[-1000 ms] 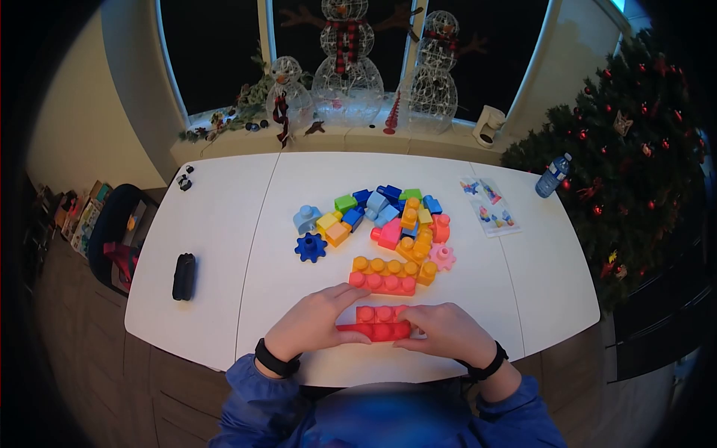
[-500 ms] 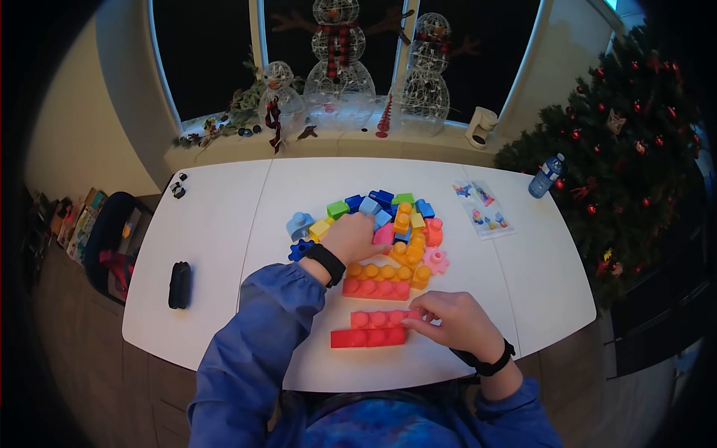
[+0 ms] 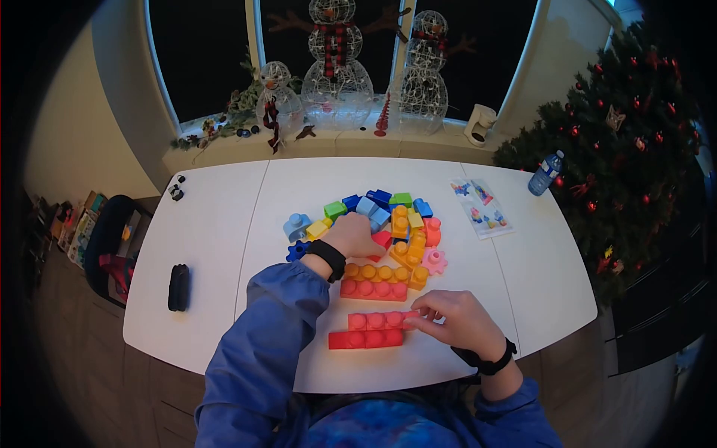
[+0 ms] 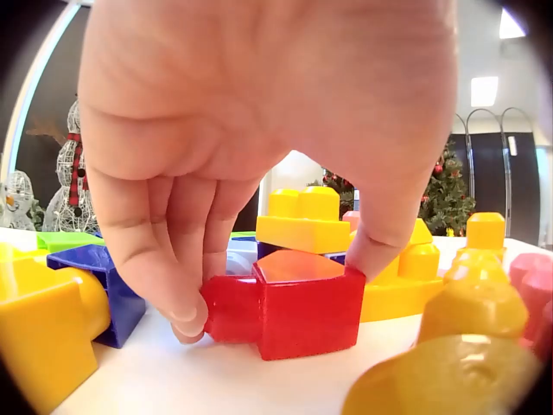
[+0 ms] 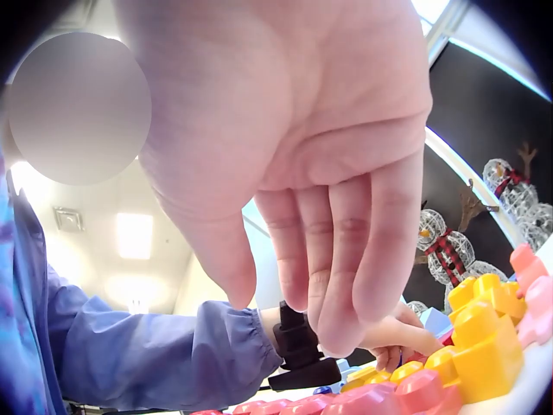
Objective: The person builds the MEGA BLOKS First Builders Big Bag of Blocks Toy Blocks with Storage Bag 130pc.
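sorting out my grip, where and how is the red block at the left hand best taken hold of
Likely best from above, pinching the red block between its stud and the opposite end, as the left hand does. The stud points sideways, narrower than the body, and yellow blocks stand behind, probably making that side tighter.

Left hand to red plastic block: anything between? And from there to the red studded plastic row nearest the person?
Nothing visible between left hand and red plastic block: the hand pinches it. Toward the red studded plastic row: an orange studded plastic row, then two pink studded plastic rows lie between.
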Action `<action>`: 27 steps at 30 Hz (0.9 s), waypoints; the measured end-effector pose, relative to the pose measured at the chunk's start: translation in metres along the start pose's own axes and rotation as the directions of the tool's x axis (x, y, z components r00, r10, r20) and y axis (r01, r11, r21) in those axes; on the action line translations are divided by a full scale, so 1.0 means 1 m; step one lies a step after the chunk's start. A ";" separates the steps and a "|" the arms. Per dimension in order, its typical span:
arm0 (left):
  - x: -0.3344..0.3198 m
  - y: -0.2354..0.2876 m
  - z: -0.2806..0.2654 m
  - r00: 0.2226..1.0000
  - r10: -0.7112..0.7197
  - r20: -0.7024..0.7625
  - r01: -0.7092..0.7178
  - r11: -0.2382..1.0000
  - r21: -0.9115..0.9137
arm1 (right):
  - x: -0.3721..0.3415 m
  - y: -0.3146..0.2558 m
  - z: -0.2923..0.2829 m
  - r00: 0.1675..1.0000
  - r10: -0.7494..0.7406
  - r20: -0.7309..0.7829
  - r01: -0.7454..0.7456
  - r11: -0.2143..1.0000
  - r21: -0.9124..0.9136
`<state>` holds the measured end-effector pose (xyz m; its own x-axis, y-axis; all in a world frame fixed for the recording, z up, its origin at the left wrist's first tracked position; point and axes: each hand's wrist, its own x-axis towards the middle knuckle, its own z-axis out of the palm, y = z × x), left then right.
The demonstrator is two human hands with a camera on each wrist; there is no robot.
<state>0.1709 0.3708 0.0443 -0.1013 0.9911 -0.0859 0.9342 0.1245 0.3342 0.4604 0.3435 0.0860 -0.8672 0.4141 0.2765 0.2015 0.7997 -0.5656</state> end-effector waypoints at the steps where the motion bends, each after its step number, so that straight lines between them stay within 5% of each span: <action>1: -0.003 -0.002 -0.003 1.000 -0.020 0.016 0.020 1.000 -0.005 | 0.000 0.001 0.000 1.000 0.009 0.002 -0.009 1.000 0.001; 5: -0.025 -0.011 -0.013 0.998 -0.048 -0.034 0.044 0.993 -0.113 | 0.001 0.005 -0.002 1.000 0.025 -0.006 -0.025 1.000 0.014; 8: -0.059 -0.001 -0.018 0.945 0.100 -0.310 -0.155 0.975 -0.159 | 0.005 0.004 -0.004 0.993 0.070 -0.090 -0.063 0.995 0.079; 12: -0.110 0.031 -0.027 0.892 0.271 -0.362 -0.351 0.920 -0.174 | 0.016 0.004 -0.005 0.962 0.189 -0.200 -0.143 0.965 0.222; 18: -0.143 0.051 -0.014 0.774 0.461 -0.433 -0.533 0.844 -0.053 | 0.023 0.009 0.000 0.987 0.161 0.001 -0.157 0.961 0.228; 24: -0.156 0.061 -0.010 0.764 0.453 -0.459 -0.518 0.855 -0.017 | 0.013 0.004 -0.010 0.996 0.087 -0.002 -0.085 0.983 0.160; 27: -0.175 0.053 -0.014 0.842 0.349 -0.411 -0.455 0.869 -0.195 | 0.002 0.001 -0.023 0.996 0.088 0.023 -0.091 0.971 0.220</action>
<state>0.2329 0.2045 0.0899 0.1006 0.8973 0.4297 0.7911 -0.3340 0.5123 0.4693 0.3554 0.1034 -0.8564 0.4728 0.2076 0.1745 0.6433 -0.7454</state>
